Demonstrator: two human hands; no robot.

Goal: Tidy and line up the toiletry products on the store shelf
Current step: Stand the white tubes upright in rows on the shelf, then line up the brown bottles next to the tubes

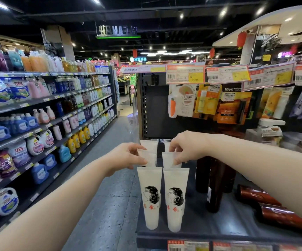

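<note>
White tubes printed with a dark-haired woman's head stand in two rows on the dark shelf point(210, 230). The two front tubes, left point(151, 196) and right point(175, 200), stand side by side near the shelf's front edge. My left hand point(128, 158) pinches the top of the second tube in the left row point(149, 157). My right hand point(186, 147) pinches the top of the second tube in the right row point(168, 160). More tubes stand behind, mostly hidden by my fingers.
Dark brown bottles point(213, 180) stand right of the tubes, and two reddish-brown bottles point(273, 209) lie on their sides at the right. Hanging carded products point(208, 102) and price tags point(185, 74) are above. An aisle with detergent shelves point(37, 124) runs to the left.
</note>
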